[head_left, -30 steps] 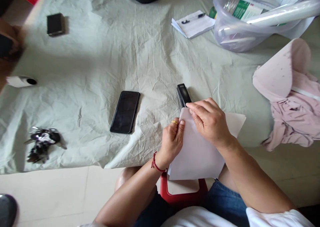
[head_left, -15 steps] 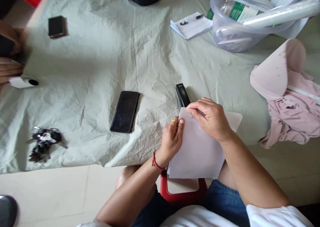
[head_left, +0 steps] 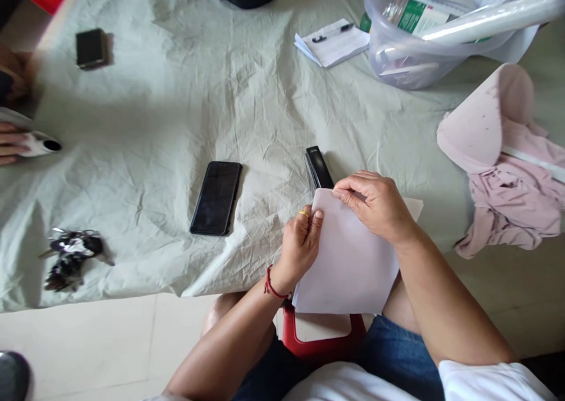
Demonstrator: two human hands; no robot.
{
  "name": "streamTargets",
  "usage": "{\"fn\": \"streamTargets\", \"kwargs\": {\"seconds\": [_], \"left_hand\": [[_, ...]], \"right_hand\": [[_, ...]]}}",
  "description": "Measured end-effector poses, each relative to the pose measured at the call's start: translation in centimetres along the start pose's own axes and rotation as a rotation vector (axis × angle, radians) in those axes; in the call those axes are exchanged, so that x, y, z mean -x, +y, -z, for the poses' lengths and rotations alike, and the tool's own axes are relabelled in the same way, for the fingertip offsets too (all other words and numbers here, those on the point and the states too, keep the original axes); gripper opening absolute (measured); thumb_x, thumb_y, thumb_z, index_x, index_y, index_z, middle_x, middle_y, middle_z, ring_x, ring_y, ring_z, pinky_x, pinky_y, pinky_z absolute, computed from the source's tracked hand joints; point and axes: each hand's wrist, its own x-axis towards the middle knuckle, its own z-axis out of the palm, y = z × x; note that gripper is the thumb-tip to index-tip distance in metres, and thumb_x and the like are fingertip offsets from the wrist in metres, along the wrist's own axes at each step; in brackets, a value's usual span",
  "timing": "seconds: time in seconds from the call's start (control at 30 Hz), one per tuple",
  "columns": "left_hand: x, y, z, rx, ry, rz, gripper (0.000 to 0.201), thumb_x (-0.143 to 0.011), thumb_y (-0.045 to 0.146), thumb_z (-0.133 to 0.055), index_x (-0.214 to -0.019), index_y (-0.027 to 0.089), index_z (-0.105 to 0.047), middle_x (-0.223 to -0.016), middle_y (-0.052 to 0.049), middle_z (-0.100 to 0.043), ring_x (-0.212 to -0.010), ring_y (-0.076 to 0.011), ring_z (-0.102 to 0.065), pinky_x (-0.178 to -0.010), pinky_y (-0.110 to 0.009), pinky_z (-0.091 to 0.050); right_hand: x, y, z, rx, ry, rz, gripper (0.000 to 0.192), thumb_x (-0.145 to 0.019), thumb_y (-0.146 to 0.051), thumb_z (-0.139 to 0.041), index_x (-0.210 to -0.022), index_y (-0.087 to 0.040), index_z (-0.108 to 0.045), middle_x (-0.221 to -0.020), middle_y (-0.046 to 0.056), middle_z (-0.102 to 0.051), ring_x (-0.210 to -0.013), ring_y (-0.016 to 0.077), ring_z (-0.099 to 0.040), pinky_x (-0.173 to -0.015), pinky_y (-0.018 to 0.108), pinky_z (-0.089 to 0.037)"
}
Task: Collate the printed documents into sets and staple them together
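Note:
A small stack of white paper [head_left: 348,265] hangs over the table's near edge above my lap. My left hand [head_left: 302,239] is closed on its left edge, thumb on top. At the top edge, my right hand [head_left: 373,204] pinches the sheets between thumb and fingers. Just beyond the paper lies a black stapler [head_left: 318,166], its near end hidden behind the sheets and my right hand. Another paper corner [head_left: 414,208] shows to the right of my right hand, lying on the cloth.
On the cloth-covered table [head_left: 168,112] lie a phone [head_left: 216,198], keys [head_left: 73,257], a dark box [head_left: 91,49], a notepad with a pen [head_left: 333,43] and a pink cap [head_left: 474,118]. A filled plastic basin [head_left: 392,65] stands far right. Another person's hand [head_left: 11,142] holds a white object at left.
My right hand has slid slightly to the right along the paper's top edge. The view has shifted a little, and the other person's hand at left has moved over the white object.

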Motion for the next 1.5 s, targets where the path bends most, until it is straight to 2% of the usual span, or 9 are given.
{"fn": "streamTargets", "kwargs": {"seconds": [0.13,0.27,0.37,0.47,0.67,0.8,1.1,1.3,1.5], "left_hand": [[0.0,0.0,-0.1,-0.002,-0.01,-0.016,0.048,-0.112,0.05,-0.053,-0.075,0.027,-0.034,-0.064,0.007,-0.036,-0.057,-0.0118,-0.029,-0.054,-0.03,-0.027],[-0.1,0.1,-0.2,-0.004,0.015,0.001,0.052,-0.112,0.053,-0.053,-0.074,0.027,-0.03,-0.063,0.007,-0.033,-0.057,-0.0121,-0.026,-0.054,-0.031,-0.025],[-0.1,0.1,-0.2,-0.004,0.034,0.018,0.056,-0.111,0.06,-0.053,-0.072,0.027,-0.03,-0.063,0.007,-0.032,-0.057,-0.0116,-0.025,-0.053,-0.03,-0.025],[-0.1,0.1,-0.1,0.01,0.031,0.034,0.057,-0.11,0.063,-0.052,-0.072,0.026,-0.032,-0.063,0.007,-0.033,-0.057,-0.011,-0.027,-0.053,-0.029,-0.026],[0.0,0.1,0.0,0.016,0.011,0.052,0.051,-0.111,0.058,-0.054,-0.076,0.025,-0.037,-0.065,0.007,-0.036,-0.058,-0.0109,-0.031,-0.057,-0.029,-0.029],[-0.1,-0.1,0.0,0.013,0.0,0.052,0.045,-0.112,0.054,-0.051,-0.079,0.025,-0.041,-0.068,0.006,-0.042,-0.059,-0.011,-0.036,-0.058,-0.029,-0.031],[-0.2,-0.3,0.0,-0.009,0.013,0.001,0.049,-0.113,0.057,-0.05,-0.077,0.026,-0.038,-0.066,0.006,-0.043,-0.058,-0.0112,-0.035,-0.057,-0.029,-0.03],[-0.3,-0.5,0.1,-0.003,0.02,-0.03,0.051,-0.113,0.061,-0.048,-0.077,0.026,-0.037,-0.064,0.007,-0.041,-0.055,-0.0104,-0.034,-0.054,-0.028,-0.029],[-0.4,-0.6,0.0,-0.001,0.032,-0.041,0.051,-0.113,0.058,-0.049,-0.075,0.027,-0.035,-0.063,0.007,-0.04,-0.054,-0.01,-0.035,-0.053,-0.028,-0.028]], "right_hand": [[0.2,0.1,0.0,0.001,0.004,0.001,0.024,-0.108,-0.027,-0.066,-0.085,-0.022,-0.073,-0.078,-0.001,-0.075,-0.075,0.0156,-0.066,-0.084,0.033,-0.05],[0.3,0.2,-0.5,0.045,0.042,0.043,0.025,-0.111,-0.03,-0.064,-0.09,-0.023,-0.076,-0.076,-0.001,-0.074,-0.073,0.0156,-0.065,-0.086,0.035,-0.05],[0.2,-0.1,-1.1,0.094,0.11,0.089,0.021,-0.111,-0.028,-0.065,-0.099,-0.025,-0.082,-0.09,0.001,-0.082,-0.084,0.0178,-0.07,-0.089,0.037,-0.051],[0.1,-0.4,-1.4,0.115,0.17,0.11,0.021,-0.108,-0.022,-0.066,-0.1,-0.027,-0.084,-0.103,0.003,-0.084,-0.094,0.0197,-0.07,-0.091,0.038,-0.054],[0.0,-0.5,-1.5,0.159,0.197,0.17,0.02,-0.108,-0.021,-0.066,-0.1,-0.027,-0.083,-0.099,0.004,-0.08,-0.096,0.0217,-0.063,-0.091,0.04,-0.055],[0.0,-0.4,-1.7,0.199,0.187,0.156,0.02,-0.109,-0.021,-0.066,-0.098,-0.028,-0.082,-0.101,0.004,-0.079,-0.097,0.0221,-0.062,-0.093,0.041,-0.054],[-0.1,-0.1,-2.4,0.236,0.275,0.235,0.021,-0.107,-0.017,-0.069,-0.094,-0.028,-0.082,-0.096,0.001,-0.081,-0.093,0.0198,-0.06,-0.086,0.036,-0.057],[-0.1,0.0,-2.6,0.237,0.348,0.342,0.02,-0.103,-0.01,-0.073,-0.096,-0.027,-0.08,-0.095,0.0,-0.081,-0.092,0.0179,-0.061,-0.082,0.034,-0.056],[-0.1,0.0,-2.6,0.237,0.373,0.387,0.02,-0.102,-0.009,-0.074,-0.099,-0.028,-0.08,-0.097,0.0,-0.081,-0.093,0.018,-0.062,-0.082,0.034,-0.056]]}}
